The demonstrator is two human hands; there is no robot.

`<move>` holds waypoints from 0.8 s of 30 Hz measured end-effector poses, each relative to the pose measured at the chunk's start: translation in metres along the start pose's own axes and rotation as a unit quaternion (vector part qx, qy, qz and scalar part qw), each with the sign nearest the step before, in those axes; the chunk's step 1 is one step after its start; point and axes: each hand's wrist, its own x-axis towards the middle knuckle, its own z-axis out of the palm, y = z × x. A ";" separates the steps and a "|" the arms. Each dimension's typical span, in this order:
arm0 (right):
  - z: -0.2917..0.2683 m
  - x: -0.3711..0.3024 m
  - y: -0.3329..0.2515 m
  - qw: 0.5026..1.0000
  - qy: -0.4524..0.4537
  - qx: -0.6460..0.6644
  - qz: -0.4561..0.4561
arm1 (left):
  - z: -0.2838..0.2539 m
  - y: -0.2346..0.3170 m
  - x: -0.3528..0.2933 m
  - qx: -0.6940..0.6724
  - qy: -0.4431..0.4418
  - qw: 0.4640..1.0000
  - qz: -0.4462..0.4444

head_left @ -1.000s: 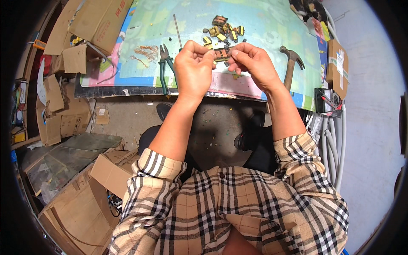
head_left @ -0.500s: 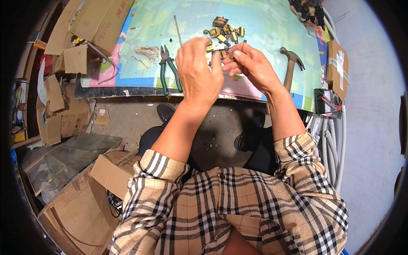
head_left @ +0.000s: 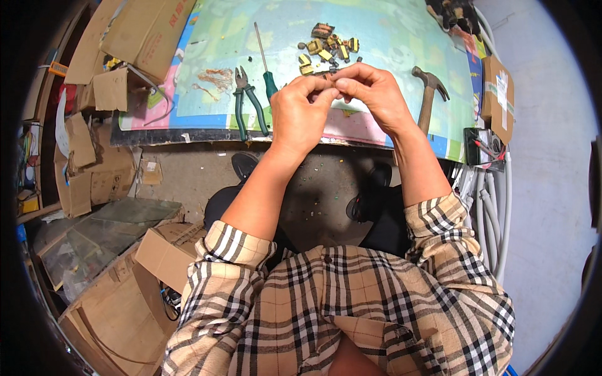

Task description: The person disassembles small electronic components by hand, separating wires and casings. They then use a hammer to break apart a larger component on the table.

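Note:
My left hand and my right hand meet over the near part of the table, fingertips pinched together. Whatever small piece they hold between them is hidden by the fingers. Just beyond lies a pile of small yellow, black and copper-coloured parts, looking like small coils or transformers. Left of my left hand are a screwdriver with a green handle and a pair of pliers with dark green grips. Beside the pliers rests a tangle of thin copper wire. A claw hammer lies to the right of my right hand.
A patterned mat covers the table. Cardboard boxes stand at its left, and a smaller carton at its right edge. A black tray with red leads sits at the right corner, above grey pipes. An animal with dark fur is at the far right.
My left hand has moved down and its fingers have closed in against those of my right hand. The screwdriver's green handle, hidden before, now shows.

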 end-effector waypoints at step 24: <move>-0.011 0.001 -0.008 1.000 -0.005 -0.003 -0.006 | -0.006 0.012 -0.002 0.096 -0.053 0.992 0.067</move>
